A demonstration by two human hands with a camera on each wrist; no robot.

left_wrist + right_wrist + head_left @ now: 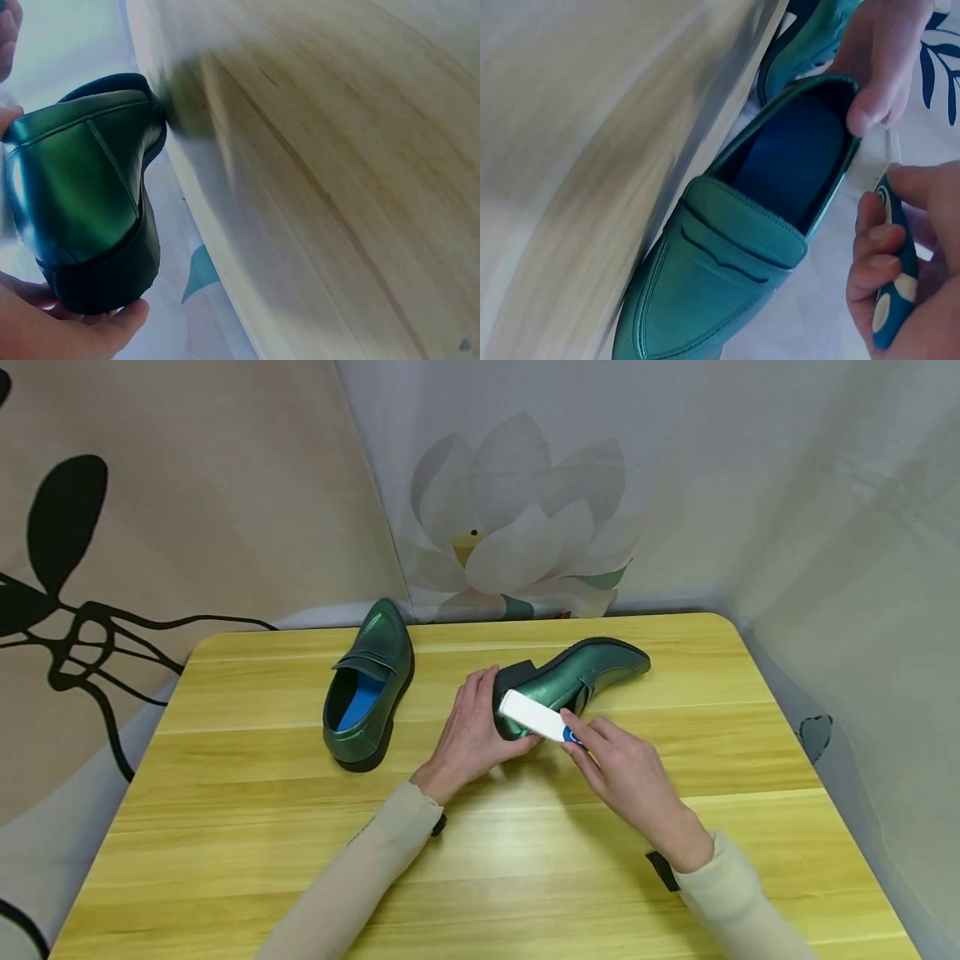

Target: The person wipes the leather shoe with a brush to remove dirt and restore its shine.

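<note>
Held by my left hand [472,727] at the heel, a shiny green loafer [600,667] is tipped onto its side, its toe toward the right and its sole facing the back. In the left wrist view the thumb and fingers curl round its heel [86,187]. My right hand [630,772] grips the blue handle [896,281] of a brush with a white head [528,713]. That head lies over the loafer's side near the heel; whether it touches is unclear. The right wrist view shows the loafer's blue insole [795,157].
A matching green loafer [367,693] stands upright on the wooden table [247,827], to the left of my hands, toe pointing back. Behind the table's far edge hangs a pale curtain [675,485] with a flower print.
</note>
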